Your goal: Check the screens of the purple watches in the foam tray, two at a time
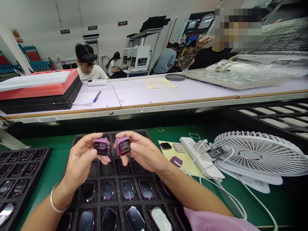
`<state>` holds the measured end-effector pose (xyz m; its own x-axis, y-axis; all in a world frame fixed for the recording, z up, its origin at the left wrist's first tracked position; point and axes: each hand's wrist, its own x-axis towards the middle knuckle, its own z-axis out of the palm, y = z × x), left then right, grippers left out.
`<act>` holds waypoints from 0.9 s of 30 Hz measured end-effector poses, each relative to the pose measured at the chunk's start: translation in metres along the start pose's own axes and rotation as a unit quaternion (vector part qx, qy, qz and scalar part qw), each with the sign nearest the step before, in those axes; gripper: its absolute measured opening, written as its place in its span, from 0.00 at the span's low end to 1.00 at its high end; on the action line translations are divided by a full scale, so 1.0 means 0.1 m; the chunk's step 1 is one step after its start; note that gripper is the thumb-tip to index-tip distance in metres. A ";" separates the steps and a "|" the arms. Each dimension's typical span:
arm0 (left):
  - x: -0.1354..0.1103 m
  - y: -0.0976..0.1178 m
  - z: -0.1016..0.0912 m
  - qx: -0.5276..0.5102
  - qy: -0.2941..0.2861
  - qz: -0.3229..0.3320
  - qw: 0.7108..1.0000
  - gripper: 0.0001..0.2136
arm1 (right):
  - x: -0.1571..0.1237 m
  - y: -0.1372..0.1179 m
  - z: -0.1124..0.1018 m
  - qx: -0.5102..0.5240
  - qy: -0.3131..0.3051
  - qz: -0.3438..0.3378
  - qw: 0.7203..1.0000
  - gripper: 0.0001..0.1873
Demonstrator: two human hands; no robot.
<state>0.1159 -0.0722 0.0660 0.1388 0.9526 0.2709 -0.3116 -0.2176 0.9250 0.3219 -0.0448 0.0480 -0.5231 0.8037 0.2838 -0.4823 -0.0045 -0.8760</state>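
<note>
My left hand (83, 157) grips a purple smartwatch (101, 146) without a strap, its dark screen turned toward me. In my right hand (141, 150) is a second purple smartwatch (123, 146), pinched between thumb and fingers, with a small red patch on its screen. The two watches are held side by side, a little apart. Below them lies a black foam tray (96, 175) whose compartments hold several more purple-framed watches (127, 190). At least one compartment under my left hand looks bare. A white bangle circles my left wrist.
Another foam tray of watches (18, 171) is at left. To the right are a white power strip (201, 157) with cables, a white fan (250, 155) and a yellow sheet (166, 154) bearing small parts. A raised shelf (134, 99) crosses ahead. Several people work beyond it.
</note>
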 end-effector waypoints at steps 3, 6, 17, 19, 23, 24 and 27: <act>-0.19 0.15 0.01 0.009 -0.020 -0.008 1.000 0.16 | -0.18 -0.15 0.12 0.011 -0.020 0.019 1.000 0.24; -0.26 0.18 0.01 0.017 -0.028 -0.019 0.999 0.16 | -0.28 -0.23 0.20 0.019 -0.011 0.033 0.999 0.23; 0.15 -0.17 -0.03 0.014 0.034 -0.089 0.995 0.17 | 0.09 0.11 -0.06 0.006 0.087 0.055 0.995 0.19; 0.21 -0.28 -0.06 0.041 0.040 -0.101 0.993 0.17 | 0.16 0.24 -0.14 -0.013 0.101 0.058 0.993 0.17; 0.28 -0.42 -0.14 0.108 0.047 -0.097 0.988 0.16 | 0.24 0.43 -0.24 -0.034 0.114 0.080 0.990 0.14; 0.28 -0.42 -0.17 0.120 0.041 -0.102 0.987 0.16 | 0.24 0.46 -0.25 -0.028 0.112 0.087 0.990 0.13; 0.22 -0.40 -0.30 0.136 0.007 -0.137 0.981 0.22 | 0.24 0.55 -0.23 0.012 0.088 0.113 0.990 0.16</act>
<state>0.1034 -0.0360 0.0274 0.1686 0.9857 -0.0001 -0.0008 0.0002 1.0000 0.2992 -0.0115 -0.0021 -0.4897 0.8719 0.0073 -0.3840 -0.2082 -0.8995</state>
